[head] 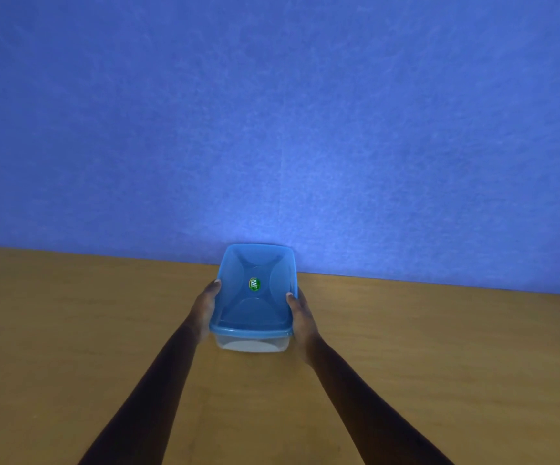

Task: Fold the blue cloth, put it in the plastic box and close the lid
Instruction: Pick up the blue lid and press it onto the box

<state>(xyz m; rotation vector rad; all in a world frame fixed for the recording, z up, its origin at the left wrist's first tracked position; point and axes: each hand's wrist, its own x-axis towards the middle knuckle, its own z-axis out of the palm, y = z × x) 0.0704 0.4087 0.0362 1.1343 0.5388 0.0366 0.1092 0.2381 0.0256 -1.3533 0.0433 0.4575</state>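
A plastic box (pixel 253 342) sits on a wooden surface (pixel 70 330), close to its far edge, where a blue wall (pixel 272 112) rises behind it. The box has clear sides and a translucent blue lid (pixel 255 297) resting on top of it. The lid has moulded curved panels and a small round green sticker (pixel 254 284) at its centre. Two bare arms reach forward from the bottom of the view, one on each side of the box. The left hand (pixel 206 305) presses against the left side of the lid, its thumb lying on the lid's edge. The right hand (pixel 300 313) grips the right side in the same way, thumb on the rim, fingers hidden behind the box. Both hands are thus clamped on the lid and box from opposite sides. Through the clear front wall, something pale shows low inside the box, but the view is too blurred to tell what it is. The blue cloth cannot be made out clearly. The light is dim and bluish.
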